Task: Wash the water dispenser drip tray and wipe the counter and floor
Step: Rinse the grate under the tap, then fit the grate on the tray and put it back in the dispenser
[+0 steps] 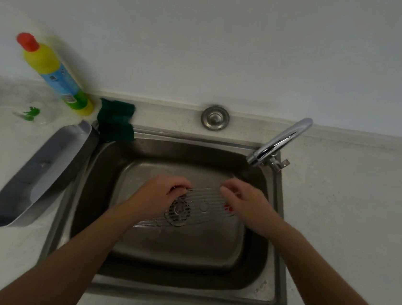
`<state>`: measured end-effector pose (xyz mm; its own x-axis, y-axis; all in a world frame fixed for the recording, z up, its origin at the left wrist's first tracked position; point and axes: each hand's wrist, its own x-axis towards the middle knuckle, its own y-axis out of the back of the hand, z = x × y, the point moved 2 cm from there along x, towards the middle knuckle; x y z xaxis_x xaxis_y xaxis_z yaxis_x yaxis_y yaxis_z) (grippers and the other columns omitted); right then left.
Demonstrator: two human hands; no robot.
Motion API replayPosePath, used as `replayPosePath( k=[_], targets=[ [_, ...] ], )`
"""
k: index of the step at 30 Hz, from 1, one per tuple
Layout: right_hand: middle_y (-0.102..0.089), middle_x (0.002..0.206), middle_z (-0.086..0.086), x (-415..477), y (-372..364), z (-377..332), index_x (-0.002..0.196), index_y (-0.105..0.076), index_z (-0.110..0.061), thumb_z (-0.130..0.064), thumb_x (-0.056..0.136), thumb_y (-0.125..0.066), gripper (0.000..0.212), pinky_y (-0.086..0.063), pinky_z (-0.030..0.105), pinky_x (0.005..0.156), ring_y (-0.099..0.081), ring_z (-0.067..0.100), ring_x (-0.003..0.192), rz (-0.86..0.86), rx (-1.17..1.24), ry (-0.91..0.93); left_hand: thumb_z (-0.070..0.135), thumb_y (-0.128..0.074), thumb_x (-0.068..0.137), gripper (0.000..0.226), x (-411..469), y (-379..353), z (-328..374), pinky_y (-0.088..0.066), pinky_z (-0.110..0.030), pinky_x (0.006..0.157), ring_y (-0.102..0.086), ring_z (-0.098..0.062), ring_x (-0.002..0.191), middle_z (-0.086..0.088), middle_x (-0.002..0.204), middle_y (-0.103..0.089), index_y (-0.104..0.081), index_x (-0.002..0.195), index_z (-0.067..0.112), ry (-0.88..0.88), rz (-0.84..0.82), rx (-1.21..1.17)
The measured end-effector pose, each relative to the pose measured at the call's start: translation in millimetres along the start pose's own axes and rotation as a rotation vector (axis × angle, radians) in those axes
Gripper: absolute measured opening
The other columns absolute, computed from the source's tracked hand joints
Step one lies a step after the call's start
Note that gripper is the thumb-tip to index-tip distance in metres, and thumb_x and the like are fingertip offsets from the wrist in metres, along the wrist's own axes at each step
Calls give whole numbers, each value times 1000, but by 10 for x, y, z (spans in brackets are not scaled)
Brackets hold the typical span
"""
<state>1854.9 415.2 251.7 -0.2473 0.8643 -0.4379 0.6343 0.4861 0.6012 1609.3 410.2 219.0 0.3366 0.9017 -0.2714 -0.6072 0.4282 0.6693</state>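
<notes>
A slotted, clear plastic drip tray grate (203, 204) is held low inside the steel sink (278, 236), over the drain. My left hand (160, 195) grips its left end with curled fingers. My right hand (244, 202) lies over its right end, fingers bent loosely; whether it grips the grate is unclear. The grey drip tray base (42, 174) leans on the counter against the sink's left rim. A dark green scouring cloth (115, 122) hangs over the sink's back left corner.
A yellow and blue detergent bottle (58, 76) with a red cap stands at the back left by the wall. The chrome tap (281, 141) reaches over the sink's back right corner, with no water running. A small clear wrapper with green print (30, 112) lies on the pale counter (350, 219).
</notes>
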Motion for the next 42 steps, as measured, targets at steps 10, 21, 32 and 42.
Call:
replayPosePath(
  k=[10,21,32,42],
  targets=[
    [-67,89,-4,-427,-339,-48,92,-61,-26,-21,102,-59,12,-53,28,74,-65,6,80,8,68,66,32,-64,99,23,-615,269,-8,-54,-33,95,-63,-5,103,10,113,-69,-68,121,28,-49,121,108],
    [-64,69,3,-480,-607,220,81,-63,-21,-14,102,-60,22,-51,42,65,-60,14,63,57,301,60,30,-66,99,27,-1874,485,-635,-57,-37,99,-65,-2,103,18,109,-66,-59,124,39,415,420,10],
    [-60,61,-6,-267,-1218,-602,79,-61,-31,-26,99,-59,21,-45,36,62,-56,17,59,161,285,90,60,-81,78,90,-2308,1031,-1502,-56,-53,98,-58,-36,124,-14,143,-54,-44,147,17,652,630,242],
    [-63,62,-5,-224,-1757,-1612,82,-67,-32,-16,103,-56,28,-50,35,53,-58,20,60,227,274,35,83,-72,66,100,-2245,1331,-2473,-52,-43,97,-60,-28,119,-6,136,-62,-51,143,23,471,570,146]
  ],
)
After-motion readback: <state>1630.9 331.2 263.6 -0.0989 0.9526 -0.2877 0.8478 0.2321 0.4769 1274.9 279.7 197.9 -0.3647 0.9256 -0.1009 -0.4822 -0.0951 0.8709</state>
